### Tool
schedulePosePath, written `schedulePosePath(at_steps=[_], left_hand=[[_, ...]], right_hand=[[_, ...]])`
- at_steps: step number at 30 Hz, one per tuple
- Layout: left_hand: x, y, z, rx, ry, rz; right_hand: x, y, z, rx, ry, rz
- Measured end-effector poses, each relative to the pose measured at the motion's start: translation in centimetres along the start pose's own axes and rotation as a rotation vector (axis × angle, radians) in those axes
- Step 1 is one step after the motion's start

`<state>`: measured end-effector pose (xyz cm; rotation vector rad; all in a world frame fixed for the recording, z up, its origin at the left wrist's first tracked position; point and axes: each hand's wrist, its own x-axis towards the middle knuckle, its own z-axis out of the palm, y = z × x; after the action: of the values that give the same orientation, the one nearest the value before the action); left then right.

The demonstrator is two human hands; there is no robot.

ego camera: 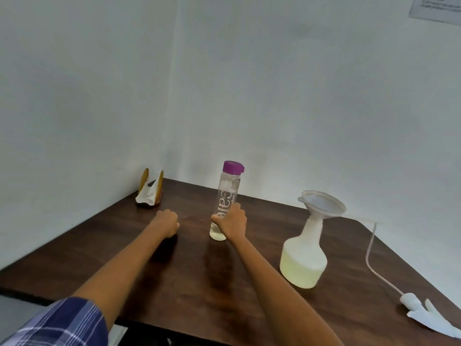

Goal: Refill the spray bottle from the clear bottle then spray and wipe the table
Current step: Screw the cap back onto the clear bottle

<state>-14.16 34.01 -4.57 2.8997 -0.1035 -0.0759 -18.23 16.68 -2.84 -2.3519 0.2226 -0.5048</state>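
A clear bottle with a purple cap stands upright on the dark wooden table, a little liquid in its bottom. My right hand grips its lower part. My left hand rests on the table to the left of the bottle, fingers curled, holding nothing. To the right stands the white spray bottle, holding pale yellow liquid, with a white funnel in its neck. The spray head with its long tube lies on the table at the far right.
A wooden napkin holder with white tissues stands in the back left corner against the wall. White walls border the table at the back and left. A paper notice hangs on the wall at the upper right.
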Motion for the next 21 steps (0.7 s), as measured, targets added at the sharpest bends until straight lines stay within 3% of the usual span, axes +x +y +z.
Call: schedulePosePath(at_steps=[5,13,21], left_hand=[[5.8,0.8,-0.7,0.044,-0.036,0.009],[15.3,2.1,-1.7,0.087,-0.076,-0.129],[20.0,6.5,-1.9,0.312,-0.218,-0.201]], right_hand=[[6.4,-0.6,3.3,-0.023,0.006,0.029],[17.9,-0.7,8.2,-0.038,0.018,0.037],[24.1,-0.8,11.0,-0.053,0.043,0.077]])
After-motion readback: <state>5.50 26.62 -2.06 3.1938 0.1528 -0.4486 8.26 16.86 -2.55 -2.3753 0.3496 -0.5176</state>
